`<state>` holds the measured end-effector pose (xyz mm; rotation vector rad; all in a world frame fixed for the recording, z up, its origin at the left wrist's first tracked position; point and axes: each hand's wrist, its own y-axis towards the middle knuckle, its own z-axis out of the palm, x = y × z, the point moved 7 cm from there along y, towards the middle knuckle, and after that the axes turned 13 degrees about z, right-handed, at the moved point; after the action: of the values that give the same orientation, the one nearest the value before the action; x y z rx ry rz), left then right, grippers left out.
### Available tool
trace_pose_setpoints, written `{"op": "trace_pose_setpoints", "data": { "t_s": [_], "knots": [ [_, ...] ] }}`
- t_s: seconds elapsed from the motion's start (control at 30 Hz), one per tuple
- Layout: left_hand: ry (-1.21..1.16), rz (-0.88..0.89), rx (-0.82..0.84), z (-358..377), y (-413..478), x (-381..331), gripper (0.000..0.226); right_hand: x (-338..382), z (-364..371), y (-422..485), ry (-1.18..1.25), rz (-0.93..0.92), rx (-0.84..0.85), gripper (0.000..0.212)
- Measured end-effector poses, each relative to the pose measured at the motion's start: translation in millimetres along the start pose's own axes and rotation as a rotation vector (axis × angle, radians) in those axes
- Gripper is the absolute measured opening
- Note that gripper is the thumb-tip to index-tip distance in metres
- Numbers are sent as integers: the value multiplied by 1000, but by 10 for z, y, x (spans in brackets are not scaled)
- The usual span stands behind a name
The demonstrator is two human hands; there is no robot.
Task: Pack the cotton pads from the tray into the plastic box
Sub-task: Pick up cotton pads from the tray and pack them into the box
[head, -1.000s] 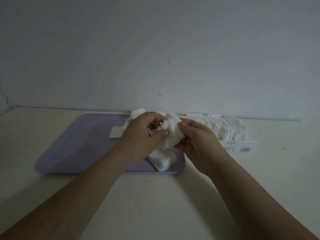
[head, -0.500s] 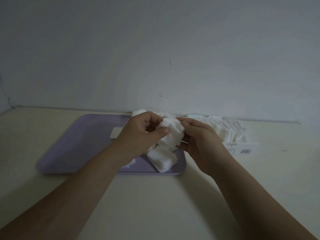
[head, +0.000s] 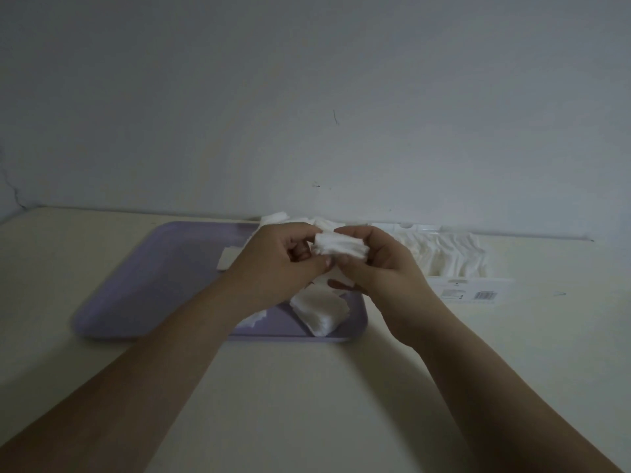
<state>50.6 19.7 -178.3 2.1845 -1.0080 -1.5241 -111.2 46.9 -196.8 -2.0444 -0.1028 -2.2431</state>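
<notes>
Both hands hold one stack of white cotton pads (head: 339,246) above the right end of the lilac tray (head: 153,285). My left hand (head: 276,268) pinches the stack's left end; my right hand (head: 379,268) curls round its right end. On the tray below lies another stack of pads (head: 319,310), with loose pads (head: 254,320) beside my left wrist and one flat pad (head: 223,262) further left. More pads (head: 276,218) sit at the tray's far edge. The clear plastic box (head: 454,257), partly filled with pads, stands to the right of the tray.
The tray and box rest on a cream table (head: 307,387) that meets a plain wall (head: 307,97) just behind them. A barcode label (head: 481,296) shows on the box's near side. The room is dim.
The held stack has been squared up and turned so that its layered edge faces me. Both hands rose slightly and shifted a little right over the tray's end.
</notes>
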Motion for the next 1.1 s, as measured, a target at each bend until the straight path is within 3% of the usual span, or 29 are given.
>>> {"op": "trace_pose_setpoints", "data": {
  "t_s": [0.1,0.23,0.4,0.57,0.77,0.93,1.03,1.1],
  "knots": [
    [-32,-18,-13,2,-4,-13,12,-33,69,-13,139,88,45,28],
    [-85,-59,32,108,-31,-41,20,-71,63,-8,278,150,-16,33],
    [-46,-94,38,105,-38,-18,21,-61,14,-17,317,161,-66,28],
    [-27,-92,58,196,-45,-40,18,-105,94,-19,325,191,-14,26],
    [84,-85,45,70,-34,-9,23,-57,52,8,130,153,-3,23],
    [211,-104,116,6,-15,45,31,-17,23,7,-80,22,12,47],
    [177,-145,116,25,-23,82,11,-48,-26,14,-76,13,-46,34],
    [140,-163,59,4,-30,72,23,-85,-98,27,-40,35,-112,28]
  ]
}}
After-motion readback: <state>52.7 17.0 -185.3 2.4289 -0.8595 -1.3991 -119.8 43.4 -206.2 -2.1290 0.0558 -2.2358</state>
